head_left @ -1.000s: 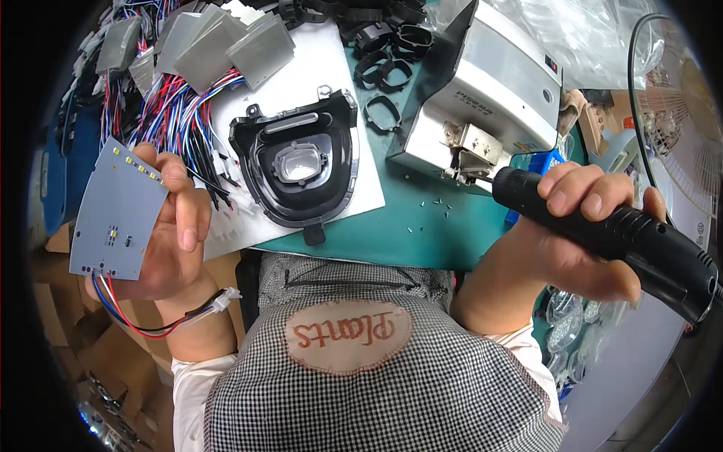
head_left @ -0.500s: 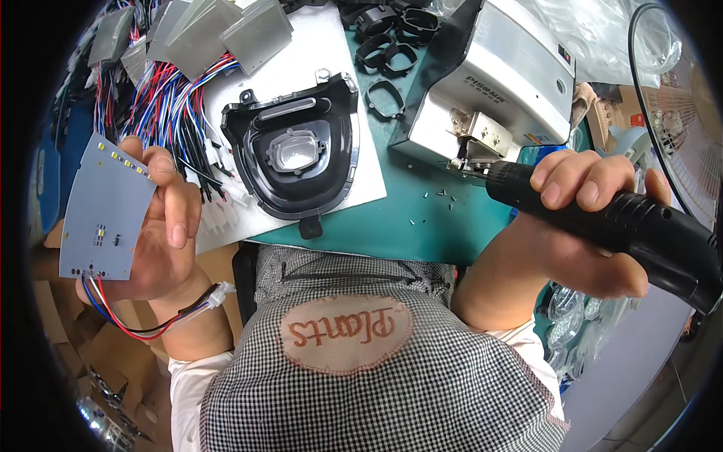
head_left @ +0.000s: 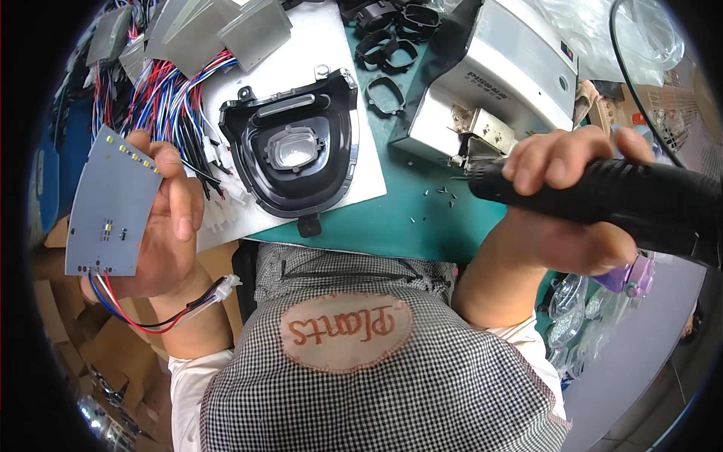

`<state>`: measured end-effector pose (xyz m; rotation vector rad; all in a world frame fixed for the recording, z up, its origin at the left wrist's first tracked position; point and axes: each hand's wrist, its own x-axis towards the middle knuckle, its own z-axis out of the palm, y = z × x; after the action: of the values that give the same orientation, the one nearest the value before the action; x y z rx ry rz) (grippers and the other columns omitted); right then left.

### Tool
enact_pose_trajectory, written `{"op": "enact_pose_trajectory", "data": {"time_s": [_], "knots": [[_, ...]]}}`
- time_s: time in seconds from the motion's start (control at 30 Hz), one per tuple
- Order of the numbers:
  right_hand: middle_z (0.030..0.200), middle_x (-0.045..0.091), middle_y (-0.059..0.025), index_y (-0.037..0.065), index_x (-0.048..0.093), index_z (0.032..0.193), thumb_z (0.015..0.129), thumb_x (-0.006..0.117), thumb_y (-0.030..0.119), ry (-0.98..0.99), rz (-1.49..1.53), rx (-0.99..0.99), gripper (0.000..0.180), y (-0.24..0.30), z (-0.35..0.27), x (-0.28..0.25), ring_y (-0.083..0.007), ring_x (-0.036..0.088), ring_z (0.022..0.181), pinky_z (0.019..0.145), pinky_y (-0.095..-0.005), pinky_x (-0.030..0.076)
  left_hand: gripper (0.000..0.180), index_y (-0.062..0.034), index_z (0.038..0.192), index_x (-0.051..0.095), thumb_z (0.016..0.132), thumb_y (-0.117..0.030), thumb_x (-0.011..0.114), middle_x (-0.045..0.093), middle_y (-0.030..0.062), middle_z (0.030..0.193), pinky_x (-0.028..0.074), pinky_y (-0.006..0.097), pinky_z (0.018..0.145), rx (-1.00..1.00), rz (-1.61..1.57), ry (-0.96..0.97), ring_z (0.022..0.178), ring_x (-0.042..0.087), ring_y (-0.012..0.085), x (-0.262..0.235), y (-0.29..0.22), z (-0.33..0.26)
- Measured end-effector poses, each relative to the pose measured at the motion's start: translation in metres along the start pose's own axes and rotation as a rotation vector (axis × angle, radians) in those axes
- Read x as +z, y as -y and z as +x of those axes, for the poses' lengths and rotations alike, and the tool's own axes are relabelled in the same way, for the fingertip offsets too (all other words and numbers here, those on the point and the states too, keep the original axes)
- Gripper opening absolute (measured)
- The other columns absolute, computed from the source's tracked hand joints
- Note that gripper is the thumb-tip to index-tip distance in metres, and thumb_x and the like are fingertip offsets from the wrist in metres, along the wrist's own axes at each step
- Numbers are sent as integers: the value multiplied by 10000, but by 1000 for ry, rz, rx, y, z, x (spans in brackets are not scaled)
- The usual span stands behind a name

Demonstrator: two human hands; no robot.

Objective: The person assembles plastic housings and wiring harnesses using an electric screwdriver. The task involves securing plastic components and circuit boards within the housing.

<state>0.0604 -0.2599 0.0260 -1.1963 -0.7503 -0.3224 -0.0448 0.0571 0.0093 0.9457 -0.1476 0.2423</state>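
Head view, looking down over a checked apron (head_left: 392, 407) at a green workbench (head_left: 422, 218). Left hand (head_left: 162, 226) closed around the edge of a pale grey circuit board (head_left: 113, 200), thumb pressed on its face, held off the bench's left edge; red, blue and black wires (head_left: 143, 316) trailing from its lower end to a white plug (head_left: 226, 286). Right hand (head_left: 565, 211) wrapped tight around a black electric screwdriver (head_left: 602, 200), tip toward a silver metal machine (head_left: 497, 83). Between both hands, black lamp housing (head_left: 290, 154) lying on white paper (head_left: 301, 60), beside bundled coloured wires (head_left: 162, 102)
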Motion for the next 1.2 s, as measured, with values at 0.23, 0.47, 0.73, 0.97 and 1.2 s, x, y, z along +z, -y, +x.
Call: {"op": "enact_pose_trajectory", "data": {"time_s": [0.23, 0.47, 0.73, 0.97, 1.2], "knots": [[808, 529, -82, 66, 412, 1292, 783, 523, 708, 27, -6, -132, 828, 18, 6, -2, -191, 527, 566, 528, -330, 456, 1107, 97, 1290, 402, 555, -674, 703, 535, 194, 1085, 326, 196, 480, -12, 185, -136, 548, 479, 102, 6, 4, -3], [798, 530, -95, 67, 386, 1286, 798, 492, 710, -22, -130, -202, 815, 10, 5, -4, -194, 546, 559, 510, -341, 479, 1117, 113, 1287, 401, 561, -688, 680, 535, 206, 1079, 323, 196, 479, -28, 277, -166, 554, 486, 106, 7, 6, -1], [759, 518, -88, 69, 384, 1281, 790, 480, 729, 0, -111, -198, 829, 7, 7, 0, -190, 536, 531, 482, -331, 471, 1157, 115, 1288, 397, 537, -715, 690, 539, 202, 1090, 337, 207, 482, -31, 233, -126, 564, 492, 110, 4, 12, 1], [774, 530, -83, 33, 370, 1307, 754, 578, 692, 189, 72, -32, 885, 1, 9, 1, -183, 536, 544, 476, -319, 463, 1269, 148, 1265, 426, 510, -858, 599, 582, 212, 1071, 417, 210, 596, -143, 493, -21, 685, 548, 142, -9, 6, -2], [883, 520, -73, 19, 365, 1337, 781, 628, 603, 290, 332, -15, 848, 2, 24, 10, -172, 532, 651, 574, -313, 439, 664, -45, 1105, 626, 509, -275, 806, 612, 101, 987, 441, 381, 807, 183, 1532, 424, 907, 555, 297, 22, 8, 25]]}}
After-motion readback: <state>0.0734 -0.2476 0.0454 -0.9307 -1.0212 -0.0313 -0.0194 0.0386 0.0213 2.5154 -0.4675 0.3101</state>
